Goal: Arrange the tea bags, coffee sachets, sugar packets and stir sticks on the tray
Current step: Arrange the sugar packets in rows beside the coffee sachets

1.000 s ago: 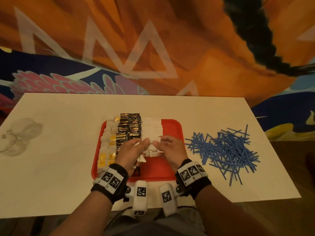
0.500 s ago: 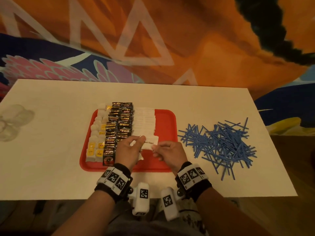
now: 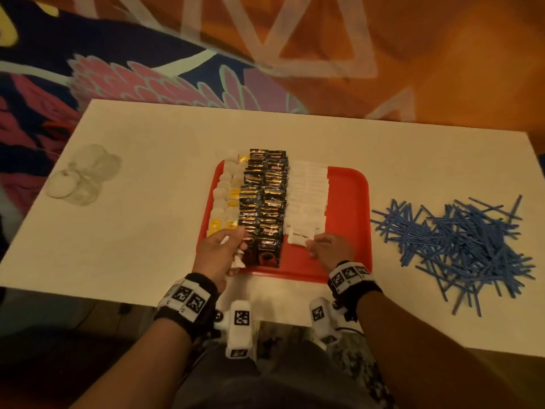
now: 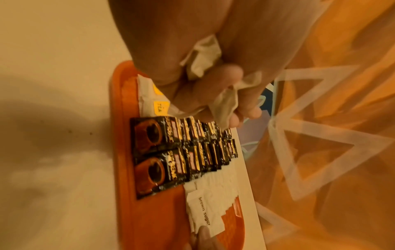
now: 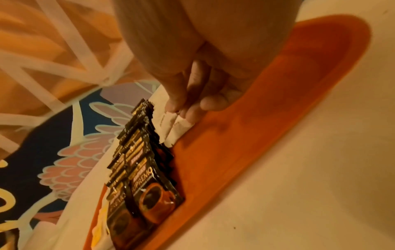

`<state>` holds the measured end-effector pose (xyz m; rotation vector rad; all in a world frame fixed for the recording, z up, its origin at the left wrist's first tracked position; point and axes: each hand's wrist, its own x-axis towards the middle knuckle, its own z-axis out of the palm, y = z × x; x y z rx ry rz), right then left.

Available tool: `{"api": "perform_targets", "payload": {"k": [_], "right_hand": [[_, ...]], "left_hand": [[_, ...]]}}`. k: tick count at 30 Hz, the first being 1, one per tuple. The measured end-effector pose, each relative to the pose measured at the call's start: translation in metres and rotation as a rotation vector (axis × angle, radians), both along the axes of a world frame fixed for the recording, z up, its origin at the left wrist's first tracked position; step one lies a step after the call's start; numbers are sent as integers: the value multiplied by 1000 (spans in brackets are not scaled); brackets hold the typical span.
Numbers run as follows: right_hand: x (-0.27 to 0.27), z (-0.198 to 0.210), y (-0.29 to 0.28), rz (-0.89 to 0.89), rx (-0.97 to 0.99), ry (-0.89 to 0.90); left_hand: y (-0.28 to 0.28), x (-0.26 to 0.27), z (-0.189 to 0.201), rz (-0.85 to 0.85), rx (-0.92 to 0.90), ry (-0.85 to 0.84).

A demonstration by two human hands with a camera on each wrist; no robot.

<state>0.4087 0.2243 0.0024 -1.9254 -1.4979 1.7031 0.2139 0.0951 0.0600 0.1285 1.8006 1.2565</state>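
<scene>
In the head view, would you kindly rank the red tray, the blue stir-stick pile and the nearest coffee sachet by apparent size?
1-2. Red tray and blue stir-stick pile: similar spread, too close to rank.
3. Nearest coffee sachet: far smaller.

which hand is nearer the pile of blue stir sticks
Right. The right hand is over the near right part of the red tray, beside the stir sticks; the left hand is at the tray's near left corner, farther away.

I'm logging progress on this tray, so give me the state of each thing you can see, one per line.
tea bags: rowed on tray, left side
coffee sachets: two overlapping rows, on tray
sugar packets: rowed right of coffee
tray: right part bare
stir sticks: loose heap on table, off tray
left hand: grips spare packets
right hand: fingertips on nearest packet
</scene>
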Motion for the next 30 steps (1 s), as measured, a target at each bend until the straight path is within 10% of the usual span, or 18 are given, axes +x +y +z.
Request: {"api": "perform_targets", "payload": {"k": [16,30], "right_hand": [[-41,-30,1,57,207,-325],[-57,-30,-6,253,414,-243]], "left_hand": [[-36,-41,-11,4,-23,-8],[-27,-41,-8,-15,-8,-9]]}}
